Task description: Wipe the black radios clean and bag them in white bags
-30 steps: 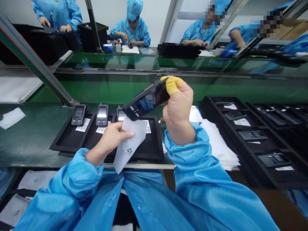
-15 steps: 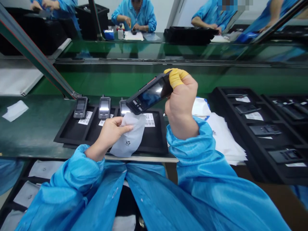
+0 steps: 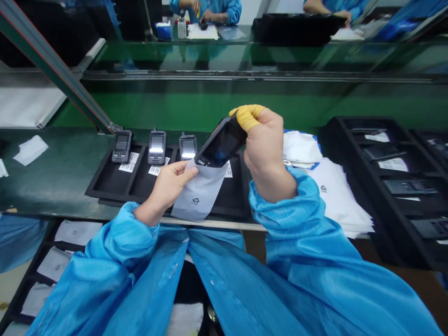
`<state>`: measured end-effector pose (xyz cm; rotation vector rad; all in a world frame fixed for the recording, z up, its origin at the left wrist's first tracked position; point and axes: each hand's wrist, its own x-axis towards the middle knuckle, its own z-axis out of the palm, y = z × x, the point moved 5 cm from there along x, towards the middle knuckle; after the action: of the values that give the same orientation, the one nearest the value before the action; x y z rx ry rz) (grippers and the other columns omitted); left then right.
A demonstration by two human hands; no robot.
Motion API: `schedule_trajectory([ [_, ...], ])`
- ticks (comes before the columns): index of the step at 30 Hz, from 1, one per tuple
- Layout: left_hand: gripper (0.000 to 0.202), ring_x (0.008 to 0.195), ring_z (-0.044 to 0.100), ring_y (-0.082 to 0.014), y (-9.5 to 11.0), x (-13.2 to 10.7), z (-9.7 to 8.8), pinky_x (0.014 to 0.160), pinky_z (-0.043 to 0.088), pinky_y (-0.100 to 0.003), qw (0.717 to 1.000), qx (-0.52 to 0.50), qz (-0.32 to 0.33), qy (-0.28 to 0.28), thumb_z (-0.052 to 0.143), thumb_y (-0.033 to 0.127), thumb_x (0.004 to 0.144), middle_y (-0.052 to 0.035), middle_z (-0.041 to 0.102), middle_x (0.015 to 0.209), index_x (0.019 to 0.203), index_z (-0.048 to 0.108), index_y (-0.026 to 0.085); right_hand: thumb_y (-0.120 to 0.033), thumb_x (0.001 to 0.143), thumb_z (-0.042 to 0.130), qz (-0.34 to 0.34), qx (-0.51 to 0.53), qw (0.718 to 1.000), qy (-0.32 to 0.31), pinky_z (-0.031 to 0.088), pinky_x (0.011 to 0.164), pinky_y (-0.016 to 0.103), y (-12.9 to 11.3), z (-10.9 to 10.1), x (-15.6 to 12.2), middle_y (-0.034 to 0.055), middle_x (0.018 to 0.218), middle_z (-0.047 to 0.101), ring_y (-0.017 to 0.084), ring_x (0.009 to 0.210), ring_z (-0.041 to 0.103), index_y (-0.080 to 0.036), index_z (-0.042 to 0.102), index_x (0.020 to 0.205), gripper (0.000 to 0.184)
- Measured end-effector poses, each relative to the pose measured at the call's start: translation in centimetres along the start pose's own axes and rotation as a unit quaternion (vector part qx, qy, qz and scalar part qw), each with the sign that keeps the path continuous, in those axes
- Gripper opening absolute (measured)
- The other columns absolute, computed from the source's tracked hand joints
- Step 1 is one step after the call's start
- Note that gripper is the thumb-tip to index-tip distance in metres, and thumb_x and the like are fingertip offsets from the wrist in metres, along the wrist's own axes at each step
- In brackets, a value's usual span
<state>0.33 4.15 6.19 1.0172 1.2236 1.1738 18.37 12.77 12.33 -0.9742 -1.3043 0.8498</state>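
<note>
My right hand (image 3: pixel 263 144), with a yellow finger cot on one finger, grips a black handheld device (image 3: pixel 221 143) by its upper end, tilted down to the left. The device's lower end sits at the mouth of a grey plastic pouch (image 3: pixel 200 191). My left hand (image 3: pixel 171 184) pinches that pouch at its upper left edge. Both hands hover over a black tray (image 3: pixel 115 182) that holds three upright handheld devices (image 3: pixel 157 145) with white labels in front of them.
A stack of white pouches (image 3: pixel 332 196) lies right of my right arm. Black trays with devices (image 3: pixel 392 158) stand at the right. A green conveyor belt (image 3: pixel 217 102) runs behind. People in blue coats work across it. White pouches (image 3: pixel 70 231) fill a lower shelf at left.
My right hand has lowered the device and tipped its lower end into the mouth of the pouch. The left hand has raised the pouch slightly to meet it.
</note>
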Motion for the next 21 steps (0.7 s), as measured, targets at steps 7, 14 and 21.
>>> schedule_trajectory([
  [7, 0.052, 0.082, 0.068, -0.0205, 1.0, 0.5, 1.3, 0.07, 0.053, -0.028, 0.997, 0.0, 0.075, 0.024, 0.073, 0.063, 0.069, -0.0044, 0.075, 0.082, 0.094, 0.076, 0.017, -0.035, 0.077, 0.067, 0.008, -0.032, 0.997, -0.063, 0.052, 0.073, 0.03, -1.7, 1.7, -1.5, -0.0017, 0.076, 0.067, 0.013, 0.074, 0.061, -0.02, 0.066, 0.072, 0.016],
  [14, 0.032, 0.095, 0.069, -0.0204, 4.0, 0.4, 3.0, 0.084, 0.053, -0.029, 0.972, 0.04, 0.198, 0.122, 0.065, 0.049, 0.083, -0.0032, 0.077, 0.097, 0.09, 0.077, 0.021, -0.034, 0.075, 0.07, -0.04, -0.097, 0.988, -0.112, 0.053, 0.074, 0.032, -3.1, 1.0, -3.4, 0.0, 0.079, 0.069, 0.014, 0.075, 0.063, -0.021, 0.069, 0.076, 0.013],
  [21, 0.035, 0.096, 0.07, -0.0229, 7.4, -0.5, 7.5, 0.08, 0.054, -0.031, 0.977, 0.014, 0.206, 0.057, 0.067, 0.054, 0.081, -0.0035, 0.075, 0.088, 0.085, 0.074, 0.02, -0.035, 0.081, 0.068, -0.077, -0.068, 0.993, 0.051, 0.052, 0.088, 0.033, -7.2, -6.0, -3.9, -0.003, 0.088, 0.068, 0.014, 0.089, 0.066, -0.026, 0.071, 0.087, 0.011],
])
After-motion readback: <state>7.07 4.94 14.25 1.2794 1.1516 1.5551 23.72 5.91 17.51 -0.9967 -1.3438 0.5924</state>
